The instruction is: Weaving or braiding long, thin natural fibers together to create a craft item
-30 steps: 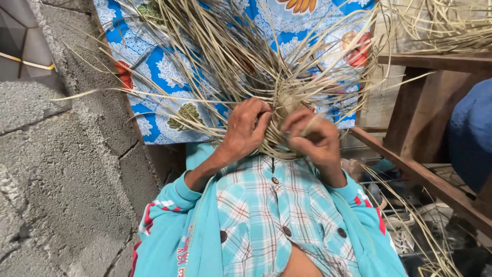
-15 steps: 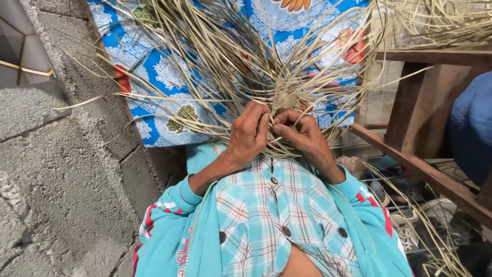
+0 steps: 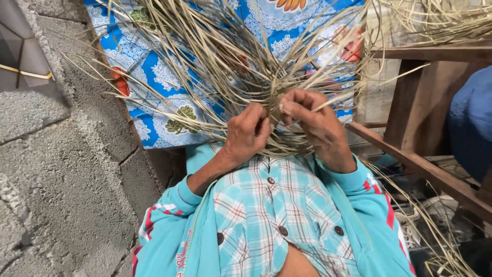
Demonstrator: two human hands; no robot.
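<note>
Looking down from my head, I have the woven piece of dry straw strips point(image 3: 279, 110) held up in front of my chest, its loose ends fanning out over the blue flowered cloth point(image 3: 154, 66) that lies across my lap. My left hand point(image 3: 247, 134) is curled closed against the near edge of the woven middle, thumb and fingers pressing the crossed strips so they stay put. My right hand point(image 3: 318, 125) has risen from where it was half a second ago: then it sat low beside the left, fingertips tucked into the weave; now it is lifted higher, and thumb and forefinger pinch a single strip point(image 3: 328, 105) that runs out to the right. I judge from this that one strip has been picked out of the bundle and is being drawn clear of the others, while the left hand's hold has hardly shifted.

To my left the rough concrete blocks point(image 3: 66, 169) stand close by. To my right is a wooden frame point(image 3: 425, 169), with more loose straw point(image 3: 441, 20) heaped on its top board. My plaid shirt point(image 3: 266, 215) and turquoise jacket sleeves point(image 3: 169, 225) fill the lower part of the view.
</note>
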